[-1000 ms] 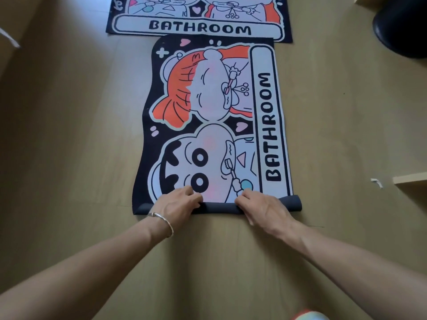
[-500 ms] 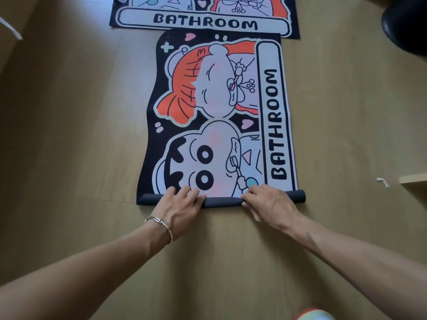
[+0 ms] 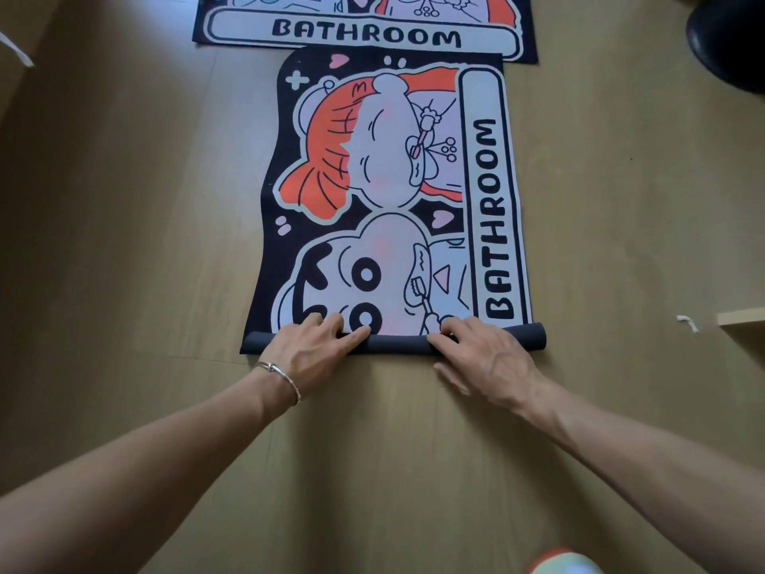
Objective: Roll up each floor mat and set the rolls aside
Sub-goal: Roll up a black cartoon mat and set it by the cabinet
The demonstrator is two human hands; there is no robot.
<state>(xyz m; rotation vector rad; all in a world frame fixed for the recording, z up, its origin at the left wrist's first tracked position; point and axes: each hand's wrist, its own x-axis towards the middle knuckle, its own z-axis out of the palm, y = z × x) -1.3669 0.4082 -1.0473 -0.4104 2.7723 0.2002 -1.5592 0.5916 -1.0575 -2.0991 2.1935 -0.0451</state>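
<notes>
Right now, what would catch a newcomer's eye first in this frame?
The bright cartoon mat lettered BATHROOM fills the middle of the wooden floor, its near edge curled into a thin dark roll. The left hand and right hand both press on that roll. A second mat with the same lettering lies flat just beyond, at the top edge.

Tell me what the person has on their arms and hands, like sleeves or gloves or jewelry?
Both forearms are bare, with no sleeves in view and no gloves. The left hand has a thin silver bracelet around its wrist, a slim band with a small clasp or knot. The right hand wears nothing: no watch, no bracelet, and no rings that can be seen.
</notes>
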